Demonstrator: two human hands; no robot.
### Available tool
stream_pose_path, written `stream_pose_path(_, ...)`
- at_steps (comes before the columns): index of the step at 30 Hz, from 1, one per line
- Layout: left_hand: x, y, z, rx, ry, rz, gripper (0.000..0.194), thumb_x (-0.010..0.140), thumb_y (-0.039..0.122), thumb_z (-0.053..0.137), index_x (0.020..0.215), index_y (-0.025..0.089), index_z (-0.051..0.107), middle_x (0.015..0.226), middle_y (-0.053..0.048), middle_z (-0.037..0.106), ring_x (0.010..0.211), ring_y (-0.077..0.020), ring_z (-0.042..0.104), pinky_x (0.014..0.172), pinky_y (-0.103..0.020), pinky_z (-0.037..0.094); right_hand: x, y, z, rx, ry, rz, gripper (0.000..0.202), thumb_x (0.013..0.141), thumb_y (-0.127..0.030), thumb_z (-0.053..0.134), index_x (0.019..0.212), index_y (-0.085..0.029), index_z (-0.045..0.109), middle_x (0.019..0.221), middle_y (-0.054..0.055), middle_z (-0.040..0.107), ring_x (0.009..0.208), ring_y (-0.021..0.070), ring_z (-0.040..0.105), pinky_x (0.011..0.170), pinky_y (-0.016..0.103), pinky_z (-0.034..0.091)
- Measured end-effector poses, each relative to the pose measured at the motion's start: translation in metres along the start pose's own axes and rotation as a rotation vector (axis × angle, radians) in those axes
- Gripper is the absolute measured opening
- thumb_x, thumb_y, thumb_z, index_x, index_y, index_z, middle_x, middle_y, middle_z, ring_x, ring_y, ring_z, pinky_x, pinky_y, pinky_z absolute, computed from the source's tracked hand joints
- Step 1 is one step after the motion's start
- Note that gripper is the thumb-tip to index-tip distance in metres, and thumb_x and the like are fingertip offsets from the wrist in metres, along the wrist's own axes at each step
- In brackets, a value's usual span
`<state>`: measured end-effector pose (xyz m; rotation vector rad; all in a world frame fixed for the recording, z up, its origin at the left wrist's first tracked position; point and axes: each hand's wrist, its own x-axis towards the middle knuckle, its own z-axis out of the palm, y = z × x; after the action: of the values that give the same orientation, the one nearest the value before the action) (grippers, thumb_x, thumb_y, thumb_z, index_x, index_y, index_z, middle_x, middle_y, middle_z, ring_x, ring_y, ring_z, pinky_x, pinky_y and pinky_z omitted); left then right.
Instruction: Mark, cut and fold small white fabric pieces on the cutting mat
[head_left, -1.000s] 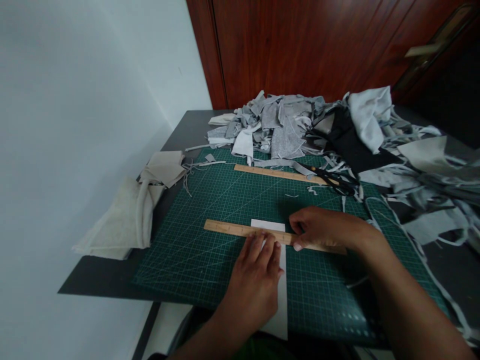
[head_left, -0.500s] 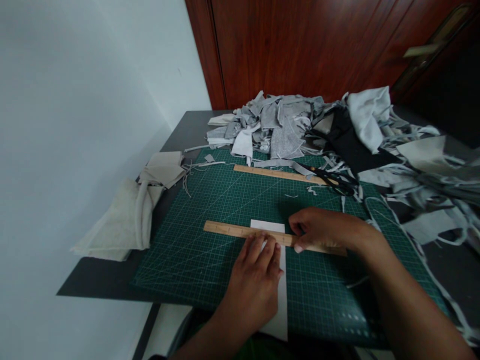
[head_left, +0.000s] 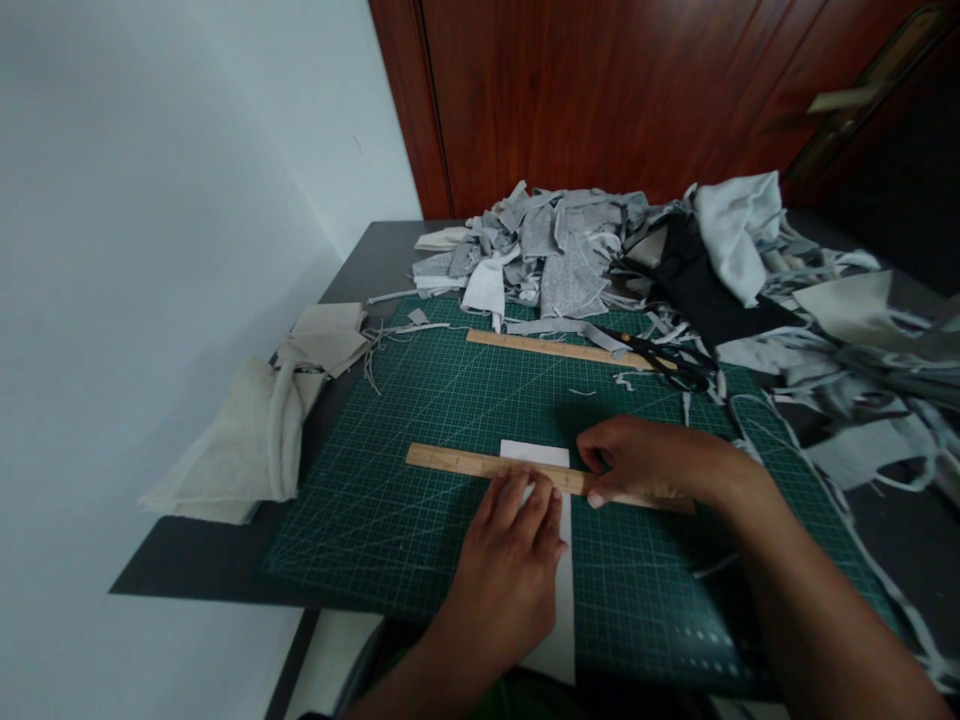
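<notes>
A wooden ruler (head_left: 448,459) lies crosswise over a pale strip of fabric (head_left: 551,640) on the green cutting mat (head_left: 352,480). My left hand (head_left: 510,560) rests flat on the strip, its fingers slightly apart and their tips pressing the ruler's near edge. My right hand (head_left: 637,460) is closed at the ruler's right half, thumb at the near edge and curled fingers at the far side. Whether anything else sits inside those curled fingers is hidden. The strip's far end shows just beyond the ruler; its near end hangs toward my lap.
A second wooden ruler (head_left: 525,344) and black scissors (head_left: 667,365) lie at the mat's far side. Behind them is a heap of grey fabric scraps (head_left: 574,265), with black cloth (head_left: 697,290) beside it. Cream fabric pieces (head_left: 240,440) hang over the table's left edge.
</notes>
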<state>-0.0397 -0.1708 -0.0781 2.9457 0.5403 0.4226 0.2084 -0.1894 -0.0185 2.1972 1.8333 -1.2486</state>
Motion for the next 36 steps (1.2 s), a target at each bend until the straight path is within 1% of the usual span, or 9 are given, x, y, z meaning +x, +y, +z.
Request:
stream_pose_path(3, 0.0, 0.001, 0.0, -0.006, -0.003, -0.008, 0.043, 0.1, 0.026, 0.051, 0.141, 0.011, 0.057, 0.149, -0.013, 0.056, 0.145, -0.0318, 0.044, 0.121, -0.052, 0.038, 0.001, -0.002, 0.0, -0.015, 0.045, -0.062, 0.022, 0.082, -0.043, 0.071, 0.085, -0.022, 0.065, 0.081, 0.001, 0.066, 0.069, 0.0164, 0.057, 0.055, 0.026, 0.029)
stream_pose_path(5, -0.001, 0.001, 0.001, -0.009, -0.007, -0.016, 0.043, 0.1, 0.025, 0.051, 0.141, 0.012, 0.057, 0.15, -0.013, 0.056, 0.145, -0.0317, 0.043, 0.121, -0.053, 0.038, 0.004, -0.004, 0.0, 0.002, 0.107, -0.131, 0.018, 0.09, -0.04, 0.063, 0.089, -0.022, 0.066, 0.084, 0.001, 0.067, 0.073, 0.0167, 0.059, 0.058, 0.026, 0.032)
stream_pose_path(7, 0.0, 0.001, 0.0, -0.016, -0.003, -0.026, 0.042, 0.1, 0.024, 0.051, 0.14, 0.012, 0.058, 0.151, -0.013, 0.055, 0.145, -0.0316, 0.043, 0.121, -0.053, 0.038, 0.009, -0.007, 0.001, 0.019, 0.195, -0.219, 0.018, 0.096, -0.033, 0.054, 0.088, -0.021, 0.066, 0.084, 0.002, 0.067, 0.075, 0.0167, 0.059, 0.063, 0.026, 0.035)
stream_pose_path(10, 0.0, 0.0, 0.0, -0.04, 0.011, -0.035, 0.041, 0.1, 0.024, 0.051, 0.138, 0.013, 0.059, 0.15, -0.012, 0.056, 0.144, -0.0311, 0.045, 0.121, -0.053, 0.039, 0.016, -0.009, 0.002, 0.042, 0.304, -0.333, 0.022, 0.098, -0.027, 0.051, 0.083, -0.019, 0.066, 0.08, 0.002, 0.067, 0.076, 0.0161, 0.059, 0.069, 0.026, 0.037)
stream_pose_path(12, 0.001, -0.001, -0.001, -0.052, 0.014, -0.031, 0.04, 0.099, 0.023, 0.051, 0.137, 0.012, 0.06, 0.15, -0.012, 0.056, 0.143, -0.0312, 0.045, 0.12, -0.053, 0.04, 0.02, -0.01, 0.003, 0.057, 0.316, -0.356, 0.02, 0.097, -0.025, 0.053, 0.084, -0.018, 0.068, 0.079, 0.002, 0.067, 0.075, 0.0158, 0.058, 0.069, 0.026, 0.037)
stream_pose_path(15, 0.002, -0.001, -0.001, -0.055, 0.015, -0.025, 0.041, 0.099, 0.022, 0.051, 0.138, 0.012, 0.06, 0.15, -0.013, 0.056, 0.144, -0.0317, 0.045, 0.119, -0.054, 0.041, 0.02, -0.009, 0.003, 0.06, 0.301, -0.329, 0.02, 0.096, -0.024, 0.054, 0.085, -0.018, 0.069, 0.079, 0.002, 0.066, 0.075, 0.0156, 0.058, 0.067, 0.026, 0.036)
stream_pose_path(22, 0.002, -0.002, -0.001, -0.057, 0.013, -0.018, 0.043, 0.099, 0.022, 0.051, 0.14, 0.012, 0.057, 0.151, -0.013, 0.055, 0.146, -0.0315, 0.043, 0.122, -0.054, 0.039, 0.017, 0.0, -0.001, 0.04, 0.205, -0.258, 0.015, 0.093, -0.027, 0.057, 0.089, -0.017, 0.068, 0.082, 0.003, 0.067, 0.073, 0.0153, 0.057, 0.064, 0.025, 0.037)
stream_pose_path(28, -0.001, -0.001, 0.001, -0.034, 0.021, -0.011, 0.045, 0.099, 0.021, 0.052, 0.142, 0.013, 0.056, 0.152, -0.012, 0.055, 0.147, -0.0308, 0.042, 0.122, -0.053, 0.038, 0.017, 0.009, -0.003, 0.001, 0.263, -0.197, 0.018, 0.095, -0.03, 0.055, 0.084, -0.019, 0.064, 0.082, 0.003, 0.068, 0.075, 0.0167, 0.059, 0.064, 0.026, 0.037)
stream_pose_path(36, 0.001, 0.0, -0.001, -0.019, 0.014, -0.022, 0.043, 0.1, 0.024, 0.049, 0.14, 0.011, 0.058, 0.149, -0.012, 0.058, 0.143, -0.0309, 0.047, 0.12, -0.052, 0.04, 0.015, 0.007, -0.004, -0.01, 0.25, -0.161, 0.018, 0.094, -0.033, 0.057, 0.082, -0.02, 0.061, 0.082, 0.003, 0.067, 0.075, 0.0168, 0.059, 0.063, 0.026, 0.036)
